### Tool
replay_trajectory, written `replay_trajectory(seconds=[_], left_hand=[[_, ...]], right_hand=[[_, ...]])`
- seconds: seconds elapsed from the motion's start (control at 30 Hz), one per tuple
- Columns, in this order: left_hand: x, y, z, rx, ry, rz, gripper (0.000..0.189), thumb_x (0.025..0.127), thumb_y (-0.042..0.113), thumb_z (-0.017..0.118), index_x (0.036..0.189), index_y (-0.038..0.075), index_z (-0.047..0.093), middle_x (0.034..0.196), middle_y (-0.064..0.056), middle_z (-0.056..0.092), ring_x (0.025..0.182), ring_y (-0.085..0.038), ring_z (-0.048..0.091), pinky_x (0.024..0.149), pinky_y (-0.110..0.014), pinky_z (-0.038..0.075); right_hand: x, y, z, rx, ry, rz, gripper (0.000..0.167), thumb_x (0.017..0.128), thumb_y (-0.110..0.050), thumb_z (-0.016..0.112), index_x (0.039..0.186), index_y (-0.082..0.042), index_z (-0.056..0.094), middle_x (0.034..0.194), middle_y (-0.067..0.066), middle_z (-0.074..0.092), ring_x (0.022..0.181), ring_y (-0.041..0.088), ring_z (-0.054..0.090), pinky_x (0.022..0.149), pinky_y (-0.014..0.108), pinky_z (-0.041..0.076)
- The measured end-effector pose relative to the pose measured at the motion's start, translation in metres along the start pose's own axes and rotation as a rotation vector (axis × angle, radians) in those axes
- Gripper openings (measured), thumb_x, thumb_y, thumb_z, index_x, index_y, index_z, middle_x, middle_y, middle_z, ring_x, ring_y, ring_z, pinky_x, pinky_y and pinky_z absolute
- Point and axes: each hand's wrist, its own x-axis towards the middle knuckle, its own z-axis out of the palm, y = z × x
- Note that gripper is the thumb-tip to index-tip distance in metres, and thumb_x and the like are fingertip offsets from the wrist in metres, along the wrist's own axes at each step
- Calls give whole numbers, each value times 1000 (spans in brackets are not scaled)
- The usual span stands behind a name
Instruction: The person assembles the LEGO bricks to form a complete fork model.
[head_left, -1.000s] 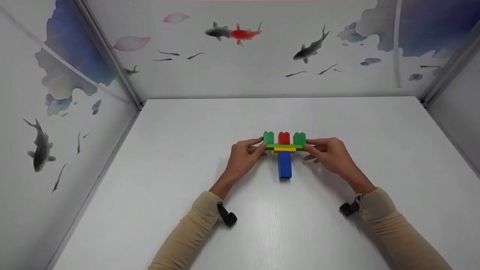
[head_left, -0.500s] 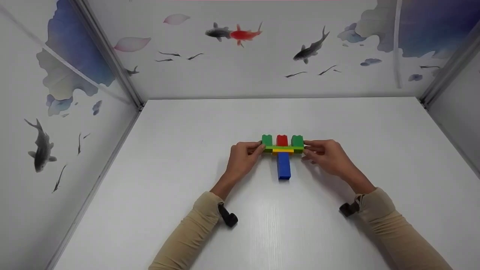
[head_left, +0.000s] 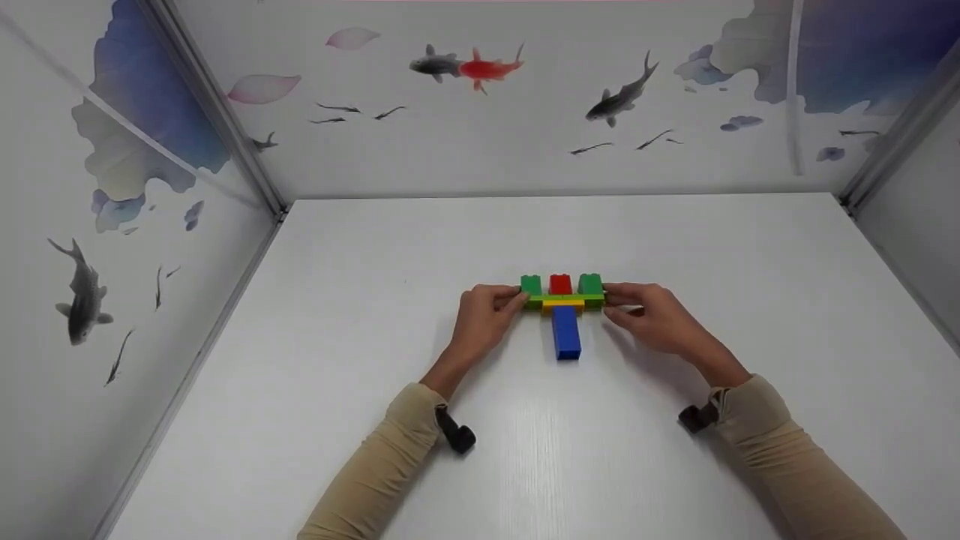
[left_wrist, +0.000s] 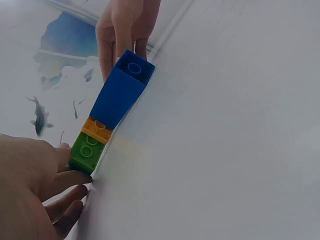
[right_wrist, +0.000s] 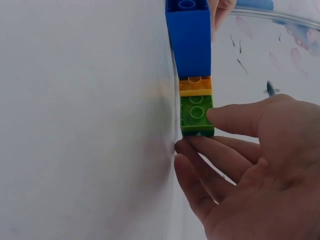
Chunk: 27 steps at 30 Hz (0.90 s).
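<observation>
A toy building-block figure [head_left: 566, 330] lies flat on or barely above the white table. Its stem is a blue block [left_wrist: 117, 97], joined to a yellow plate [right_wrist: 195, 86] and a wider lime-green plate [right_wrist: 196, 111]. Beyond these sit a red block [head_left: 560, 284] and two green blocks, one at the left [head_left: 531, 285] and one at the right [head_left: 591, 285]. My left hand [head_left: 484, 319] pinches the left end of the lime-green plate and its green block. With thumb and fingers, my right hand [head_left: 656, 319] pinches the right end. The fingertips partly cover both ends.
The white table [head_left: 337, 360] reaches to a back wall [head_left: 525, 150] printed with fish. A side wall [head_left: 37, 262] rises at the left, another at the right. A black wrist camera hangs at the left cuff [head_left: 457, 435] and at the right cuff [head_left: 697, 418].
The block figure's far end has come slightly nearer and leftward, while its blue foot stays almost in place. Both hands keep their pinch; the right hand has shifted a little left with it.
</observation>
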Motion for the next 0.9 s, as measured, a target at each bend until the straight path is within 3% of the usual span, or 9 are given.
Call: replay_trajectory(seconds=[0.9], left_hand=[[1, -1, 0, 5, 6, 6, 37, 105, 26, 74, 135, 4, 74, 133, -10, 77, 120, -15, 76, 106, -34, 61]], right_hand=[[0, 0, 0, -15, -17, -16, 54, 110, -19, 63, 161, -6, 51, 154, 21, 62, 144, 41, 59, 115, 60, 53]])
